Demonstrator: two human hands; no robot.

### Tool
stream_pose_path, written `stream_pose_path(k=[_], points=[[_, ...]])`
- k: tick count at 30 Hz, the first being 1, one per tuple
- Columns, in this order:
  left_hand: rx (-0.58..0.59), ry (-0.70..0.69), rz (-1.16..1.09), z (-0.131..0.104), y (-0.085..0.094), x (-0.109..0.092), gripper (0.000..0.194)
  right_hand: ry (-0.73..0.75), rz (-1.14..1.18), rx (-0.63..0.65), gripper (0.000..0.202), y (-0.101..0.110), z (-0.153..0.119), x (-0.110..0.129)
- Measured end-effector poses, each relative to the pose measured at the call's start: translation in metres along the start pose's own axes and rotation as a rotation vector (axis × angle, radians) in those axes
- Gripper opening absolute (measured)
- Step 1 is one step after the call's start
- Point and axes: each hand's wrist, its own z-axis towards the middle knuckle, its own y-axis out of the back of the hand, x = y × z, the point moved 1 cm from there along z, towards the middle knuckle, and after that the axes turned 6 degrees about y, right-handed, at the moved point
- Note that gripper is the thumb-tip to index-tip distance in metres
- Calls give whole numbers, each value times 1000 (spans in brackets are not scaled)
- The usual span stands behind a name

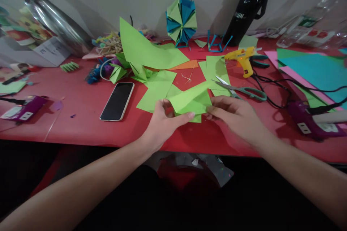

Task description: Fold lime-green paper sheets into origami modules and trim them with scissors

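Near the table's front edge, a piece of green paper (189,98) is held between both hands, its upper part bent over. My left hand (169,117) grips its left side, thumb on top and fingers behind. At the paper's right corner my right hand (230,112) pinches with thumb and fingertips. More green sheets (153,94) lie flat behind and to the left of my left hand. Grey-handled scissors (252,93) rest open on the table just beyond my right hand, partly over other green sheets (217,68).
A phone (118,101) lies left of my hands. Behind stand a blue-and-green paper wheel (181,21) and a black bottle (244,12). A yellow glue gun (242,59), cables, a purple power strip (311,119) and coloured sheets (314,72) are at the right.
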Motion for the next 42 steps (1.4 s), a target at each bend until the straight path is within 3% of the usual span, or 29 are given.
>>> stream_pose_path(k=[5,9,12,16,18,21,27,33,37,42], points=[[38,10,-64,-3,5,-13,70,127,-306,58,21,16,7,11],[210,67,34,-3,3,-21,60,255,-439,339,28,16,4,21],[321,69,133,-3,1,-25,46,317,-447,441,29,10,-1,27],[343,88,296,-3,3,-30,19,271,-374,352,26,4,-7,28],[408,112,344,-4,4,-34,12,247,-327,302,25,3,-9,27],[479,103,384,-6,7,-39,10,223,-285,275,25,1,-11,27],[494,95,489,-10,12,-44,13,201,-239,244,22,-3,-13,32],[562,31,630,-16,11,-48,24,191,-239,305,17,-7,-14,35],[483,-17,592,-18,5,-44,23,249,-292,312,14,-10,-14,33],[224,-132,506,-17,2,-36,21,441,-540,30,12,-6,-18,41]])
